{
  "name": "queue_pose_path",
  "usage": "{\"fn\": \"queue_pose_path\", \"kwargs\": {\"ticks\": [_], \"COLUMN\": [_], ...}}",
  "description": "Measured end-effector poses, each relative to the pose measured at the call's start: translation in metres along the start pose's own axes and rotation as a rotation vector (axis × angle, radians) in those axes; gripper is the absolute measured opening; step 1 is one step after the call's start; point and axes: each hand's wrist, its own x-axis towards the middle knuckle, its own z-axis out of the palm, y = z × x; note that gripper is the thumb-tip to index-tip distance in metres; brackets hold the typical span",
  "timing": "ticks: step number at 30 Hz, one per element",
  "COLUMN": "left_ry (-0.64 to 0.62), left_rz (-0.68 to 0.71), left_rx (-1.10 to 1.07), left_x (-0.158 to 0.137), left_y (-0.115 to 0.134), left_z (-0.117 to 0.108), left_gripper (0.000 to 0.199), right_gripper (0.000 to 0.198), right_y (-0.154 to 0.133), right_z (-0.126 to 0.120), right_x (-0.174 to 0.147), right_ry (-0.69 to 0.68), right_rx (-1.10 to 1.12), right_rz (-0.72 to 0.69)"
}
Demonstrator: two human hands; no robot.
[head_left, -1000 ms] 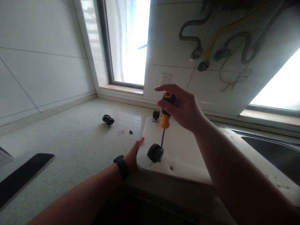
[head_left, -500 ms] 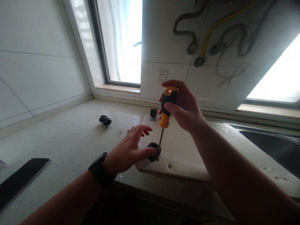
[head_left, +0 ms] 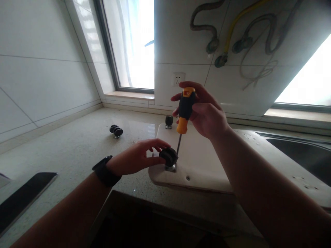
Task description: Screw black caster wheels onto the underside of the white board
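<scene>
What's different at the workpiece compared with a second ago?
The left hand let go of the white panel's edge and took hold of the near caster, which has turned. The right hand still holds the screwdriver beside it; the far caster and loose caster stayed put.

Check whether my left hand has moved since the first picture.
Yes. Judged against the board, your left hand has gone from the board's left edge, up and inward, to the near caster.

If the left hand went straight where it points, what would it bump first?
The black wheel; the left hand seems to touch it. Next might be the screwdriver's shaft, but depth is unclear.
</scene>
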Motion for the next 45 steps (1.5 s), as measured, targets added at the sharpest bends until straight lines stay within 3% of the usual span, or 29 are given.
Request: {"fn": "queue_pose_path", "kwargs": {"ticks": [5,13,17,22,25,33,37,41,45], "left_ry": [0.02,0.003,0.023,0.101,0.105,0.105,0.099,0.065,0.172], "left_rz": [-0.01,-0.071,-0.049,-0.021,-0.057,-0.081,-0.074,-0.077,-0.012], "left_rx": [-0.062,-0.21,-0.14,0.018,0.093,0.242,0.255,0.199,0.063], "left_x": [0.001,-0.001,-0.003,-0.001,0.0,-0.003,-0.002,-0.002,-0.003], "left_y": [-0.008,-0.004,0.003,0.007,0.005,0.003,0.003,0.001,-0.013], "left_z": [0.003,0.005,0.011,0.023,0.025,0.022,0.02,0.018,0.022], "left_gripper": [0.039,0.041,0.05,0.048,0.048,0.05,0.049,0.051,0.04], "right_gripper": [0.048,0.042,0.042,0.047,0.052,0.048,0.044,0.043,0.049], "right_y": [-0.004,0.0,0.0,-0.003,-0.006,-0.009,-0.009,-0.011,-0.012], "right_z": [0.001,-0.003,-0.002,-0.006,-0.006,-0.008,-0.01,-0.008,-0.008], "right_x": [0.001,0.003,0.002,0.0,0.0,0.002,0.002,0.0,-0.001], "right_ry": [-0.03,0.129,0.166,0.057,0.004,0.118,0.124,0.003,-0.095], "right_rx": [-0.073,-0.356,-0.422,-0.156,-0.061,-0.323,-0.318,-0.131,-0.065], "right_rz": [-0.076,-0.221,-0.191,-0.051,-0.036,-0.13,-0.174,-0.097,-0.106]}}
